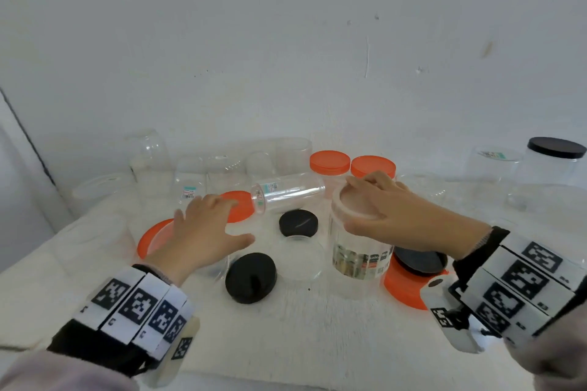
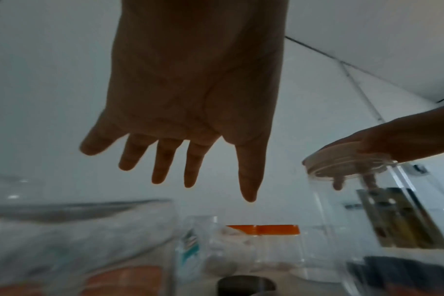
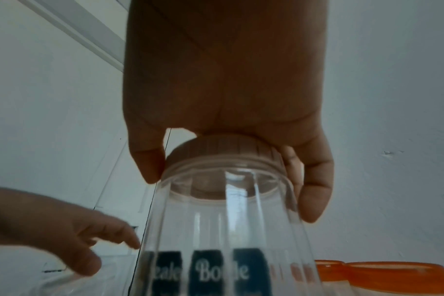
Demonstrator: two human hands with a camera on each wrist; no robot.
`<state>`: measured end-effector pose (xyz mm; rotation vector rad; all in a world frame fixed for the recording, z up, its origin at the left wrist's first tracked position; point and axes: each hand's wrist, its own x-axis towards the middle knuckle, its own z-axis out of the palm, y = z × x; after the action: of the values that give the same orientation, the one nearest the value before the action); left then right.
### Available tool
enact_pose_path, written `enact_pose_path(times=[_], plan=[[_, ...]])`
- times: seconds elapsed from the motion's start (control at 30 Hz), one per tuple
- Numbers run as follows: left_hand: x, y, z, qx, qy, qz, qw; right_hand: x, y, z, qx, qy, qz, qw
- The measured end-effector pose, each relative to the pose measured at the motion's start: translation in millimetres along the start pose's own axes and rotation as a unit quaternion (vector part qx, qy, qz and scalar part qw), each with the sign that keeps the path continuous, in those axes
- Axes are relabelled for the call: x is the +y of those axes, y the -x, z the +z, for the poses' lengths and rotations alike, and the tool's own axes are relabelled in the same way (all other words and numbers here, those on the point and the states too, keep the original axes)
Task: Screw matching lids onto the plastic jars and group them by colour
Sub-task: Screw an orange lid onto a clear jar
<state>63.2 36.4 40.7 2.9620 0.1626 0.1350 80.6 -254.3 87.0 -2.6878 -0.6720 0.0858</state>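
Note:
My right hand [image 1: 374, 203] grips a pale white lid [image 1: 352, 205] on top of an upright clear jar with a dark label [image 1: 359, 259]. In the right wrist view thumb and fingers [image 3: 312, 192] curl round the ribbed white lid [image 3: 223, 154] above the labelled jar [image 3: 223, 240]. My left hand [image 1: 206, 225] hovers open, fingers spread, over the table left of the jar, above an orange lid [image 1: 239, 205] and a low clear jar. The left wrist view shows my left hand [image 2: 190, 160] holding nothing, the lidded jar [image 2: 355, 210] at right.
Loose black lids [image 1: 251, 276] [image 1: 298, 222] and orange lids [image 1: 152, 238] [image 1: 403, 289] lie on the white table. A clear jar [image 1: 289, 194] lies on its side. Two orange-lidded jars [image 1: 330, 163] stand behind; a black-lidded jar [image 1: 556, 162] at far right. Several open clear jars line the back.

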Motion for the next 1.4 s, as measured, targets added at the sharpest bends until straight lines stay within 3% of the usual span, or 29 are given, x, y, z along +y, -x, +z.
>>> enact_pose_path(times=[0.13,0.33,0.53,0.7,1.07,1.4], plan=[[-34,9,10,-0.022,0.023,-0.101,0.994,-6,-5,-2,-0.009,-0.028,-0.007,1.000],[-49,16,27,0.017,0.078,-0.121,0.989,-24,-25,-11,0.059,-0.027,-0.048,0.997],[-56,22,28,0.057,0.129,-0.157,0.978,-52,-62,9,0.118,-0.108,-0.080,0.984],[-64,33,21,0.095,0.168,-0.169,0.966,-76,-98,36,0.100,-0.130,-0.079,0.983],[-58,51,3,0.141,0.346,-0.164,0.913,-108,-146,51,0.048,0.006,-0.060,0.997],[-64,50,6,0.100,0.481,-0.184,0.851,-108,-163,50,0.019,0.013,-0.067,0.998]])
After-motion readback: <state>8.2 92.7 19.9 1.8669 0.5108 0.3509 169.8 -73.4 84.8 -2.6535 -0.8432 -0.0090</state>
